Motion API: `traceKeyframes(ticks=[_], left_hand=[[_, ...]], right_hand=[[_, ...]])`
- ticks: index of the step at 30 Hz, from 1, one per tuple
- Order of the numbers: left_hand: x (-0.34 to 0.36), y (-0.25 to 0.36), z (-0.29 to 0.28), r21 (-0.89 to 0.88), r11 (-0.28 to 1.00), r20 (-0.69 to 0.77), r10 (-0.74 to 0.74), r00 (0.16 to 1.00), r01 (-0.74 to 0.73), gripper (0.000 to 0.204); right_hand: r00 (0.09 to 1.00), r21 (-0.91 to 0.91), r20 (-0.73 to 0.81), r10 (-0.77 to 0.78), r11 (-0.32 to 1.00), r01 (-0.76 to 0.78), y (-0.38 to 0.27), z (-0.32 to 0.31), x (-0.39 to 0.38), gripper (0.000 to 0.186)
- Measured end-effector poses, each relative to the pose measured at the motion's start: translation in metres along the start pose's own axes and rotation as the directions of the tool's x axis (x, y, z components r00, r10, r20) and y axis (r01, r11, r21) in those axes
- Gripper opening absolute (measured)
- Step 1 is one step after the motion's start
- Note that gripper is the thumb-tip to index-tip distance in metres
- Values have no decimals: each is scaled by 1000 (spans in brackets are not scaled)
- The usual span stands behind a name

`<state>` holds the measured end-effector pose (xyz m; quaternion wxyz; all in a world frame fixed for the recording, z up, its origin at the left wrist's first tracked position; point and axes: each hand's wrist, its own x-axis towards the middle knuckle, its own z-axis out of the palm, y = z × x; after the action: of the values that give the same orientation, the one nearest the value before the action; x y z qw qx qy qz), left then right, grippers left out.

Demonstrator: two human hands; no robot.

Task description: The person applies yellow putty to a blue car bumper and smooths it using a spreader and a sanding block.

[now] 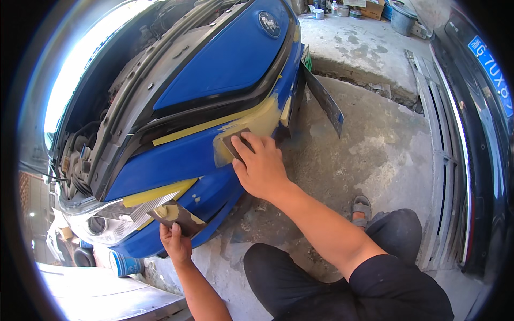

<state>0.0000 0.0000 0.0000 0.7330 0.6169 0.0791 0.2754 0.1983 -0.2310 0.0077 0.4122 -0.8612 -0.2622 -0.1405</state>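
Note:
My right hand (261, 166) is closed on a dark, flat filler spreader (236, 140), pressing it against a patch of yellowish body filler (262, 119) on the blue car bumper (176, 155). Lower left, my left hand (175, 242) grips the edge of a dark mixing plate (183, 220) with a lump of the same yellowish paste (165, 212) on it. The plate is held in front of the headlight (110, 222). Strips of yellow masking tape (184, 132) run along the bumper's seams and beside the headlight.
The hood is up over the engine bay (120, 88). A dark strip with a licence plate (326, 104) juts from the bumper. Another dark car (476, 144) stands at right beside a metal floor grate (443, 160). A grey bucket (402, 20) sits at the back, a blue bucket (126, 264) lower left.

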Motion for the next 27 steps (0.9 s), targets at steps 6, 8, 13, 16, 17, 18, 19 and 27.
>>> traceKeyframes(ticks=[6,8,13,16,17,18,19,27], left_hand=[[9,11,1,25,999,8,28,1000,-28,43],[6,6,2,26,999,3,25,1000,-25,45],[3,0,-4,29,999,7,20,1000,-20,44],[1,2,0,25,1000,-1,18,1000,-18,42],[1,3,2,21,1000,-4,14,1000,-14,42],[0,3,5,14,1000,-2,11,1000,-11,42],[0,3,7,7,1000,0,7,1000,-7,42],[-2,-1,0,7,1000,7,0,1000,0,41]], right_hand=[[997,60,-77,-5,998,9,-5,-4,15,46],[998,31,-68,-4,999,6,-11,3,13,47],[999,14,6,-36,999,36,-5,6,-11,45],[1000,18,4,-18,1000,18,7,-1,-11,45],[1000,28,-23,-11,1000,11,8,-2,-7,45],[999,36,-46,-1,999,3,9,-6,1,45],[998,45,-69,9,999,-5,10,-8,6,45],[996,49,7,-86,995,86,7,19,-35,48]])
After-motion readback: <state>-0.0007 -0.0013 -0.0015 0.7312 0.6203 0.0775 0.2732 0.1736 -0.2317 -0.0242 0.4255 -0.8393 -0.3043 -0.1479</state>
